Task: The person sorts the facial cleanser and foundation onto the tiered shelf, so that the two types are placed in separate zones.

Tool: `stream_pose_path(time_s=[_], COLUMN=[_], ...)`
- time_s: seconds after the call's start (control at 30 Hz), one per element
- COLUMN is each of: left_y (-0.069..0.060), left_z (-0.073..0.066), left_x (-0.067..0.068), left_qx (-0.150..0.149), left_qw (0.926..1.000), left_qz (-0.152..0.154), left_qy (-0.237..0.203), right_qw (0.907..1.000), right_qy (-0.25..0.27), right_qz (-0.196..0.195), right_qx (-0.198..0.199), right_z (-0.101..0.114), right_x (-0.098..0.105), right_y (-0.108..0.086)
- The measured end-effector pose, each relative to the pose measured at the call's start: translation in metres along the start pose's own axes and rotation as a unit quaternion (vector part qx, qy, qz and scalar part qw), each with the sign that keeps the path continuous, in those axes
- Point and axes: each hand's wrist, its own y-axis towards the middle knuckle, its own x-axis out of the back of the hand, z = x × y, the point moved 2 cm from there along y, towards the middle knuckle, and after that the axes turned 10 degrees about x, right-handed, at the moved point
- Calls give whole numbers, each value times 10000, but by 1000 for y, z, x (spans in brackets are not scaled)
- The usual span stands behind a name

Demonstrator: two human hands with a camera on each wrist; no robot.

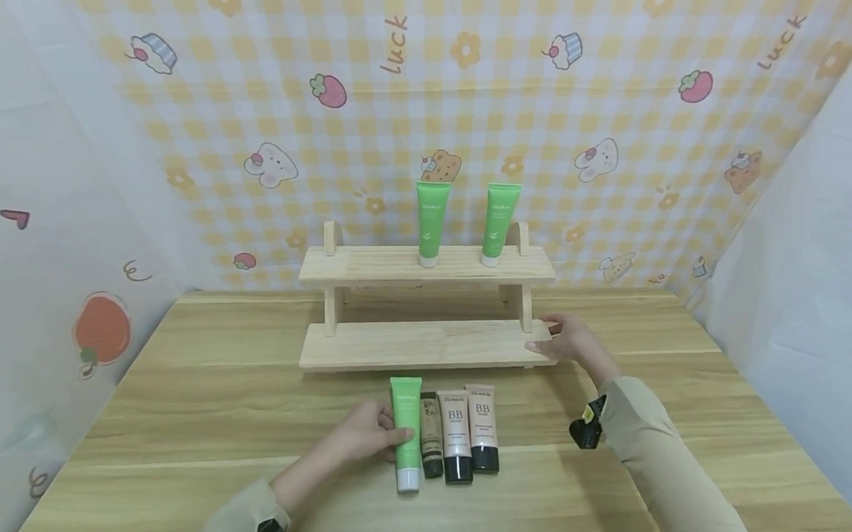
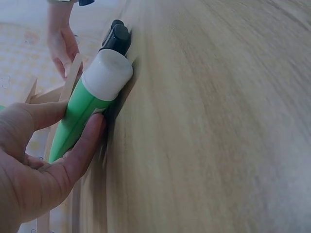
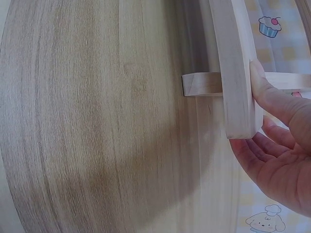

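Note:
In the head view my left hand (image 1: 369, 433) pinches a green squeeze tube (image 1: 407, 421) with a white cap, at the left end of a row of tubes. The left wrist view shows thumb and fingers on either side of this green tube (image 2: 73, 119). Beside it lie a dark brown tube (image 1: 431, 436) and two beige BB cream tubes (image 1: 455, 431) with black caps. My right hand (image 1: 570, 341) grips the right end of the lower board of a two-tier wooden shelf (image 1: 387, 345). The right wrist view shows the thumb on the board's (image 3: 235, 73) upper face, fingers around its end.
Two green tubes (image 1: 433, 222) stand on their caps on the upper tier of the shelf. Behind it hangs a yellow checked cloth (image 1: 391, 125). White cloth sides (image 1: 53, 235) flank the wooden table (image 1: 211, 418).

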Motion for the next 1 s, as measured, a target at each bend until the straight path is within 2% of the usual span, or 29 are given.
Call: stream_pose_path(time_s=[0.2, 0.3, 0.57, 1.0], left_y=[-3, -3, -1, -1], left_z=[-6, -12, -22, -33], left_x=[3, 7, 18, 33], left_qx=[-112, -178, -99, -258], left_qw=[9999, 9996, 9970, 9909], left_qz=[-29, -197, -708, -1102], left_qy=[-17, 81, 313, 724], right_qw=[10000, 10000, 10000, 10000], right_qy=[33, 32, -3, -11], right_qz=[-14, -7, -11, 19], right_qx=[-11, -2, 56, 15], right_z=[0, -1, 0, -1], right_x=[0, 0, 0, -1], right_y=[0, 0, 1, 1])
